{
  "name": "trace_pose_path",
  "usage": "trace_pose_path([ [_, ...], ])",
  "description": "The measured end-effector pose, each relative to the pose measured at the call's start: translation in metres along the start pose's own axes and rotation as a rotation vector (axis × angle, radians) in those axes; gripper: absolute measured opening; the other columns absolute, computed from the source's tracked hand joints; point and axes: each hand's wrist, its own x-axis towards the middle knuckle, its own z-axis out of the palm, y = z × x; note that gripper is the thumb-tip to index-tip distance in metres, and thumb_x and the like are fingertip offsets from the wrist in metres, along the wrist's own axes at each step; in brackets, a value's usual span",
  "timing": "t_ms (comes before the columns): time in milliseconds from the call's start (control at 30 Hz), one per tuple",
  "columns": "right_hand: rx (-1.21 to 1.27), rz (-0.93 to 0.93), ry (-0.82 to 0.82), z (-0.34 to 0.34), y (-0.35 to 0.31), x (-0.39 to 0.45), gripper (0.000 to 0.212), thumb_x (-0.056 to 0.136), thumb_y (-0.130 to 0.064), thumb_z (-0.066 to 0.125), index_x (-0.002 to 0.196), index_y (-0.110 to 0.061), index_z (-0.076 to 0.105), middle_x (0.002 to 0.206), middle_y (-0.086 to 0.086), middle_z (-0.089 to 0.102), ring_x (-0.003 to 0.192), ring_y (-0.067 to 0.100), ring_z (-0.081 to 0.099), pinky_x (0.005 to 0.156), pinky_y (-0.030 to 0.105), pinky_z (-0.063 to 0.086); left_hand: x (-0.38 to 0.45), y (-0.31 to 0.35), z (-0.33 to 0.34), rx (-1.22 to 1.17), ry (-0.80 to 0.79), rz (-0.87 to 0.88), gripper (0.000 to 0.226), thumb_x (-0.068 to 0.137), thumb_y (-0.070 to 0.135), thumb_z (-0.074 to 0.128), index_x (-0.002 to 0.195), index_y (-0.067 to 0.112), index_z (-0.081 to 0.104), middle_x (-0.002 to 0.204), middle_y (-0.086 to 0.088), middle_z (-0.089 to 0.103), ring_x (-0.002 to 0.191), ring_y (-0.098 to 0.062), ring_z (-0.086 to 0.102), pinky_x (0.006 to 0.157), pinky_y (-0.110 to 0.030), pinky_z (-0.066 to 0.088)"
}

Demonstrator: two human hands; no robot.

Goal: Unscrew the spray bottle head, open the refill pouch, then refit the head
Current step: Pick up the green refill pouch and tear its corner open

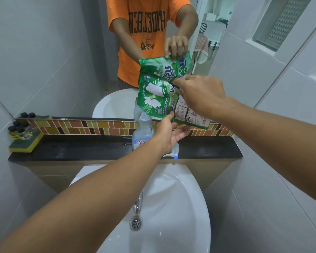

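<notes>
A green refill pouch is held in the air above the black ledge, in front of the mirror. My left hand grips its lower edge from beneath. My right hand pinches its upper right corner. Below the pouch stands the clear spray bottle with its neck uncapped, partly hidden by my left wrist. The white spray head with a blue tip lies on the ledge behind my left arm, mostly hidden.
A yellow-green sponge with several small black-capped bottles sits at the left end of the black ledge. The white sink with tap and drain lies below. The mirror reflects a person in an orange shirt.
</notes>
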Motion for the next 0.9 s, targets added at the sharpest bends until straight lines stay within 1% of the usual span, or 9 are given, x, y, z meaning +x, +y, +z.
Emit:
trace_pose_path([
  [167,-0.004,0.014,0.007,0.001,0.000,-0.004,0.022,0.101,-0.033,0.063,0.123,-0.030,0.062,0.091,-0.001,0.070,0.073,0.025,0.065,0.047,0.025,0.024,-0.001,-0.004,-0.002,-0.002,-0.003,-0.003,0.030,0.107,0.032,0.048,0.120,0.008,0.060,0.111,-0.020,0.074,0.100,-0.038,0.074,0.083,-0.047,0.063],
  [267,-0.009,0.015,0.001,0.002,0.001,-0.004,0.023,0.100,-0.034,0.064,0.123,-0.031,0.062,0.090,-0.002,0.070,0.073,0.024,0.066,0.048,0.026,0.028,-0.002,-0.004,0.000,-0.005,-0.003,-0.008,0.032,0.107,0.032,0.048,0.124,0.007,0.059,0.113,-0.020,0.074,0.102,-0.039,0.073,0.085,-0.047,0.062],
  [333,-0.012,0.022,-0.005,0.002,0.001,-0.004,0.023,0.100,-0.033,0.065,0.123,-0.031,0.061,0.091,-0.002,0.070,0.073,0.024,0.066,0.048,0.026,0.028,-0.003,-0.003,0.001,-0.011,-0.003,-0.011,0.032,0.107,0.032,0.048,0.124,0.008,0.059,0.114,-0.021,0.073,0.101,-0.039,0.074,0.084,-0.047,0.062],
  [467,-0.008,0.026,-0.005,0.000,0.002,-0.005,0.023,0.100,-0.033,0.064,0.123,-0.031,0.061,0.091,-0.001,0.070,0.073,0.025,0.066,0.046,0.024,0.022,-0.004,-0.002,0.003,-0.004,-0.001,-0.011,0.033,0.107,0.032,0.048,0.128,0.007,0.058,0.115,-0.021,0.073,0.100,-0.039,0.074,0.081,-0.046,0.063],
  [567,0.013,0.024,-0.003,-0.001,0.003,-0.008,0.023,0.101,-0.032,0.064,0.123,-0.029,0.062,0.092,-0.001,0.070,0.074,0.026,0.067,0.046,0.025,0.024,-0.005,-0.003,0.002,0.008,0.004,-0.012,0.033,0.107,0.031,0.049,0.126,0.006,0.058,0.114,-0.022,0.072,0.099,-0.039,0.074,0.078,-0.045,0.064],
  [633,0.029,0.025,0.002,-0.001,0.005,-0.010,0.022,0.102,-0.032,0.061,0.123,-0.029,0.061,0.093,-0.001,0.070,0.075,0.026,0.067,0.046,0.025,0.026,-0.005,-0.004,0.003,0.026,0.005,-0.009,0.034,0.106,0.031,0.050,0.125,0.005,0.059,0.115,-0.022,0.071,0.100,-0.039,0.074,0.079,-0.045,0.064],
  [733,0.071,0.028,0.001,-0.001,0.006,-0.015,0.022,0.105,-0.036,0.053,0.123,-0.027,0.060,0.092,-0.001,0.069,0.075,0.027,0.064,0.047,0.025,0.026,-0.003,-0.005,0.001,0.080,0.017,0.002,0.036,0.106,0.032,0.050,0.126,0.004,0.059,0.117,-0.023,0.070,0.100,-0.039,0.074,0.086,-0.048,0.062],
  [800,0.106,0.044,-0.003,-0.001,0.007,-0.019,0.022,0.105,-0.037,0.051,0.123,-0.026,0.059,0.092,-0.001,0.068,0.074,0.027,0.062,0.047,0.025,0.025,-0.001,-0.006,-0.001,0.113,0.027,0.010,0.037,0.106,0.032,0.050,0.127,0.003,0.059,0.118,-0.024,0.069,0.100,-0.038,0.074,0.089,-0.050,0.060],
  [900,0.139,0.072,-0.017,0.000,0.007,-0.025,0.021,0.106,-0.036,0.049,0.121,-0.024,0.057,0.094,0.000,0.068,0.072,0.029,0.059,0.047,0.027,0.023,0.001,-0.006,-0.003,0.157,0.041,0.018,0.037,0.107,0.031,0.049,0.127,0.002,0.059,0.118,-0.024,0.070,0.100,-0.038,0.074,0.088,-0.047,0.061],
])
